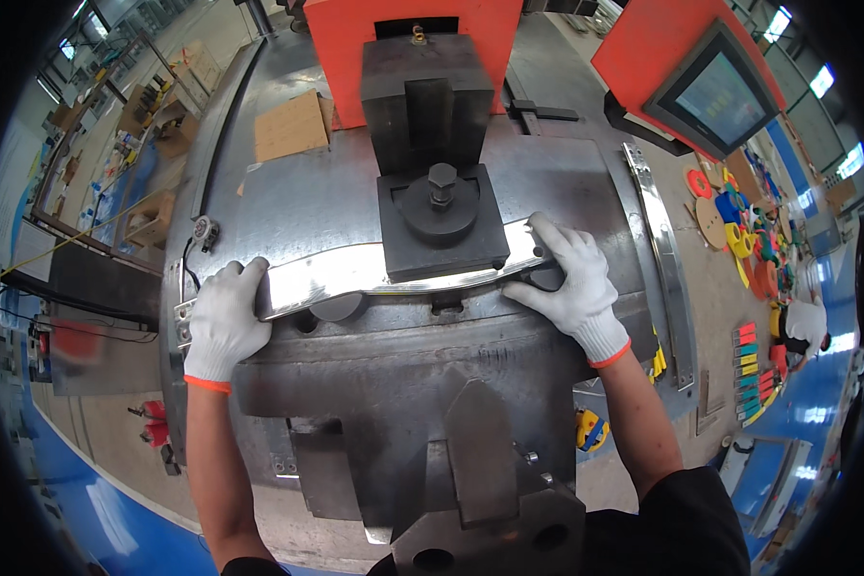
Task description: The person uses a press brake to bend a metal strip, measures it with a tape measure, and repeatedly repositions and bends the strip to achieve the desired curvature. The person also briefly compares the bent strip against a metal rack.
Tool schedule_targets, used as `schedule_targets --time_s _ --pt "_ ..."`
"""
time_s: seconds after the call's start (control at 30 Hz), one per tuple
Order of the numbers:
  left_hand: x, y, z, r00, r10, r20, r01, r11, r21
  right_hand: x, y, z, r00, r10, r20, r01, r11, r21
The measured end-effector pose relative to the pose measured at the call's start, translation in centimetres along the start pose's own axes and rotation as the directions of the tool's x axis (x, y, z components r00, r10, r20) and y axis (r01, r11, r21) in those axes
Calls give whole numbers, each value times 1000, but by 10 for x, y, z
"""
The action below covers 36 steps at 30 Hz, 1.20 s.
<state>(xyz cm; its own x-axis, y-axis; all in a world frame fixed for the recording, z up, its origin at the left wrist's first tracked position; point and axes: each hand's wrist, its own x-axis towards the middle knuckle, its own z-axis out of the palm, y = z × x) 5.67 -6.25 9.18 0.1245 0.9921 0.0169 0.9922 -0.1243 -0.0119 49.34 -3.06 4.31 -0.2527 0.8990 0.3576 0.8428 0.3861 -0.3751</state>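
A long, shiny, slightly curved metal strip (326,276) lies crosswise on the dark steel bed of a press. My left hand (227,324), in a white knit glove with an orange cuff, grips its left end. At the other end my right hand (580,286), gloved alike, spans the strip with thumb on the near edge and fingers on the far edge. Between my hands, the dark press block (442,252) with a hex bolt (442,184) covers the strip's middle. A round dark support (339,308) shows at the strip's near edge; another (547,278) is beside my right thumb.
Behind the block rises the red press frame (331,58). A tilted control screen (715,96) hangs at the upper right. Cardboard (291,127) lies at the back left, and a long metal bar (659,259) runs along the right side. A person (804,322) is farther right.
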Motion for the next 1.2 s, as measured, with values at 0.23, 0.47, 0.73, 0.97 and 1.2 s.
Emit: schedule_targets --time_s 0.23,0.47,0.73,0.97,1.2 --pt "2 -1 -2 1000 21 -5 -21 999 24 0 -2 0 1000 21 18 -21 1000 -12" --pt "7 -2 1 1000 -3 -19 3 1000 17 1 1 1 1000 -13 -23 13 1000 -15" --pt "6 5 2 999 -17 28 16 999 36 -4 0 3 1000 -5 -23 5 1000 6" --pt "7 5 2 1000 -4 4 4 1000 -11 -1 0 1 1000 8 -12 -9 1000 -2" --pt "10 4 -6 1000 5 0 -5 1000 -2 -1 -2 -1 1000 30 5 -30 999 -24"
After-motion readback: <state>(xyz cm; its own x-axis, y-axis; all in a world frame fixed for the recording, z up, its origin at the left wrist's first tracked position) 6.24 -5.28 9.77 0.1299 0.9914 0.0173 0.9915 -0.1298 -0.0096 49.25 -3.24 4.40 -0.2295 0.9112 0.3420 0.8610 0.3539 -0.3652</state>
